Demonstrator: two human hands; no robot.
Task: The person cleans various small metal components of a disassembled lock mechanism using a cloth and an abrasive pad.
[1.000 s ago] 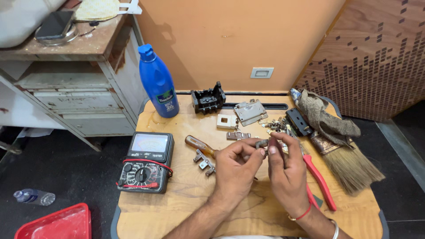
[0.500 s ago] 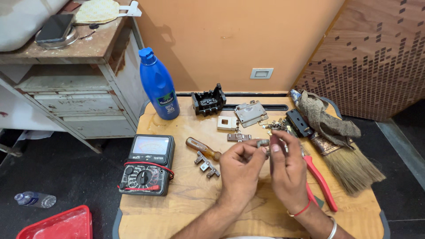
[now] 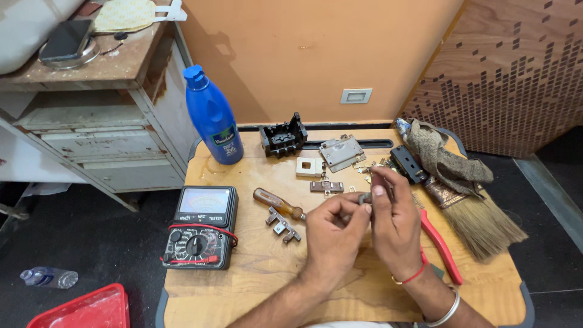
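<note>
Your left hand (image 3: 331, 228) and right hand (image 3: 395, 222) meet above the wooden surface (image 3: 255, 285), as they did a second ago, but your right fingers (image 3: 379, 182) have lifted slightly. Both hands' fingers are pinched shut on a small metal part (image 3: 364, 198), with your wrists angled inward. Beyond lie the screwdriver (image 3: 279, 205), a metal plate (image 3: 341, 152) and the blue bottle (image 3: 212, 118).

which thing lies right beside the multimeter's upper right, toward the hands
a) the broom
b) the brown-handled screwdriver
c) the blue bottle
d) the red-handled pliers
b: the brown-handled screwdriver lies on the wooden table between the multimeter and the left hand, while the red-handled pliers lie beyond the right hand.
</note>
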